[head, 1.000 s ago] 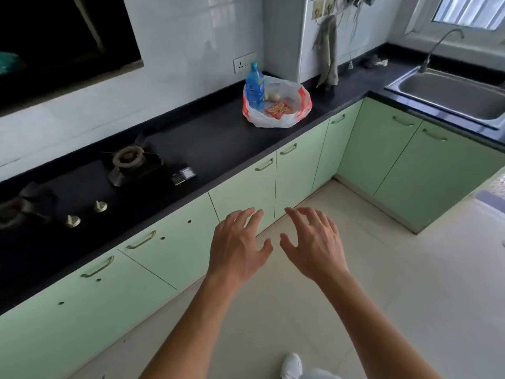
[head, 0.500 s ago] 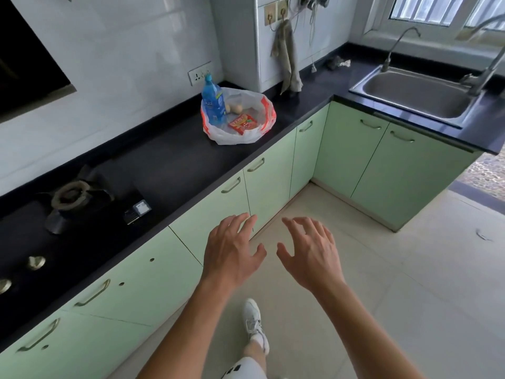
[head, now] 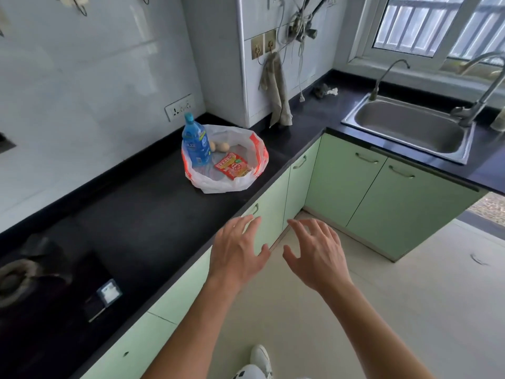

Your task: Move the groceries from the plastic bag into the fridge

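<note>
Fingers (head: 240, 233) on my left hand (head: 237, 258) are spread and almost straight; they hold nothing and touch nothing, hovering at the edge of the black countertop (head: 153, 220). My right hand (head: 319, 258) hangs just beside it, fingers splayed and lightly bent, also empty. Well ahead of both, the plastic bag (head: 226, 184) sits open on the countertop. Inside it I see a blue bottle (head: 195, 143) standing upright, two eggs (head: 222, 146) and a flat red packet (head: 233, 165).
</note>
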